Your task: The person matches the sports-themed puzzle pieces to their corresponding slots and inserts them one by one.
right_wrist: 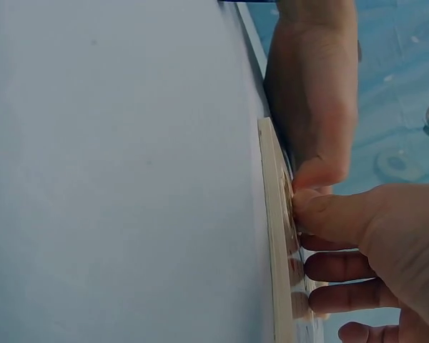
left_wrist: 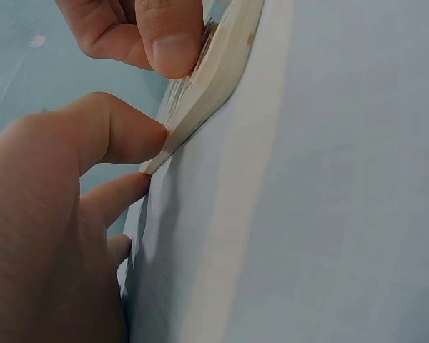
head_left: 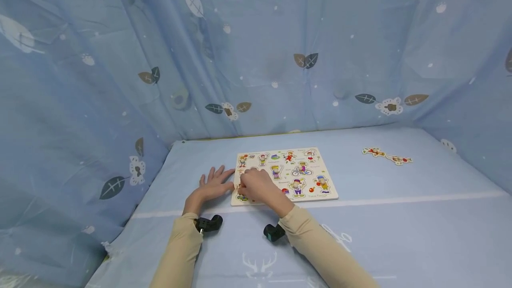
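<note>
A flat wooden puzzle board (head_left: 290, 174) with printed sports-figure pieces lies on the table. My left hand (head_left: 214, 186) is spread at the board's left edge; in the left wrist view its thumb (left_wrist: 139, 136) and a finger touch the rim. My right hand (head_left: 260, 186) is over the board's lower left part, fingers bent. There it pinches a figure puzzle piece (head_left: 242, 197), largely hidden under the hand. In the right wrist view, the right thumb (right_wrist: 322, 214) is down at the board's surface, with the other fingers above the pieces.
Two loose figure pieces, one (head_left: 374, 151) and another (head_left: 399, 159), lie on the table to the right of the board. A pale blue cloth (head_left: 400, 234) covers the table. Patterned blue curtains (head_left: 272, 57) hang behind and at the sides. Each wrist wears a black camera mount (head_left: 210, 223).
</note>
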Motion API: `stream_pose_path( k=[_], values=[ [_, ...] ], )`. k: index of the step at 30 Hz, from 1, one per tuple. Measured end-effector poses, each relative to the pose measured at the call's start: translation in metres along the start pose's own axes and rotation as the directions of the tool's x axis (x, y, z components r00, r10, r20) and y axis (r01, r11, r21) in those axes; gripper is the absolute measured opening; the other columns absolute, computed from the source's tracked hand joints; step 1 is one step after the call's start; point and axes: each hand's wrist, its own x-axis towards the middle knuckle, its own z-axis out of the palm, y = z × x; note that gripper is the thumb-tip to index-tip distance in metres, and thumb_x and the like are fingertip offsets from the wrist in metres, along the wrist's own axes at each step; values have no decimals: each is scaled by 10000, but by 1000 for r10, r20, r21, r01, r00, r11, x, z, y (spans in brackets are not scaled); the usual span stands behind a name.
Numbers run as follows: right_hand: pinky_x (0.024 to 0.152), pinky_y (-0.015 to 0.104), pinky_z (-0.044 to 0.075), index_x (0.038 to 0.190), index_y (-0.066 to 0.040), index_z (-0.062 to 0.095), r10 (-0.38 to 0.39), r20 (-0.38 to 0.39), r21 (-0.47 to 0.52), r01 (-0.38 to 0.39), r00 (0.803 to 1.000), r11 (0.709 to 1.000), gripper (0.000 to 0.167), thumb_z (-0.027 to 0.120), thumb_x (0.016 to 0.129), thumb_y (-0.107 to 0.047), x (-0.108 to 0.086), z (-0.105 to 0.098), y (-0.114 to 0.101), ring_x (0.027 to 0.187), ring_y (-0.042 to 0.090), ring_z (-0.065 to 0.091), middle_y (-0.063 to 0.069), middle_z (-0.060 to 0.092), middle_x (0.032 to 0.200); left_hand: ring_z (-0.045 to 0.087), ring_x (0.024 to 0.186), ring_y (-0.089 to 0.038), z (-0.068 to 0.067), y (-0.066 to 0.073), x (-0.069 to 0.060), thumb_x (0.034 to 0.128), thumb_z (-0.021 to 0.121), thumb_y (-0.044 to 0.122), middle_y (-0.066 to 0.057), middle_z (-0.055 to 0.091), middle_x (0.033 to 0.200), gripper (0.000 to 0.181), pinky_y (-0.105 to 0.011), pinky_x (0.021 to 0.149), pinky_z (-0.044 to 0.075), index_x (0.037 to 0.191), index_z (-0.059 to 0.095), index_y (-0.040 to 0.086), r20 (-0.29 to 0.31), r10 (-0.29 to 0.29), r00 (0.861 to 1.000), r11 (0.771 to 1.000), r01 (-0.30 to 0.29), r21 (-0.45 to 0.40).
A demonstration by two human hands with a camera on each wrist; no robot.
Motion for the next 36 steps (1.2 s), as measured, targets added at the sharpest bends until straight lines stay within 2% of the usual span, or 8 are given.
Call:
stream_pose_path(
  k=[7,11,15,20,24,30,36],
  values=[
    [705,375,475,741,-240,656,16,34,10,-16,999,1000,242,692,917,-402,-3,-8,1,765,132,546,-84,579,777,-55,1507,-431,1,-1,3,911,485,384,-154,117,1655,667,-677,1147,-53,1549,359,235,2,-5,1000,1000,5,5],
    [787,419,500,837,-241,704,26,41,-4,-25,999,1000,210,678,921,-432,-5,-19,6,843,156,600,-74,636,859,-50,1507,-432,1,1,3,892,484,387,-158,121,1654,685,-677,1147,-52,1548,359,232,-4,9,1000,1000,-9,3],
    [788,419,517,964,-227,716,35,13,5,-35,999,999,253,665,922,-471,-5,-34,14,903,177,633,-52,680,957,-50,1509,-427,0,1,3,873,490,388,-155,121,1654,705,-676,1146,-58,1548,358,233,-8,10,1000,1000,-11,-1],
    [753,414,528,1027,-204,705,50,-43,53,-48,998,997,269,650,939,-453,-9,-50,30,910,189,640,-30,689,1005,-50,1509,-426,1,-2,3,868,495,409,-155,117,1655,719,-674,1147,-57,1550,355,231,3,-5,1000,1000,5,5],
    [693,382,512,1020,-193,714,125,-69,130,-115,990,985,256,647,946,-429,-13,-59,53,836,169,617,-30,685,986,-52,1512,-417,3,-5,4,856,505,428,-138,118,1658,734,-665,1154,-53,1551,354,245,6,-5,1000,1000,5,4],
    [560,315,461,1067,-154,711,255,-86,197,-234,963,952,306,626,956,-426,-26,-71,103,735,151,596,-4,696,971,-57,1514,-405,5,-5,3,873,507,421,-119,131,1659,709,-658,1157,-61,1546,364,247,-3,-10,1000,1000,10,-3],
    [630,372,485,1088,-110,692,366,-67,250,-339,928,907,334,611,961,-408,-45,-83,162,797,209,623,62,690,992,-52,1516,-401,3,-4,1,874,509,420,-114,136,1659,710,-657,1158,-58,1546,364,244,-13,-5,1000,1000,5,0]
  ],
)
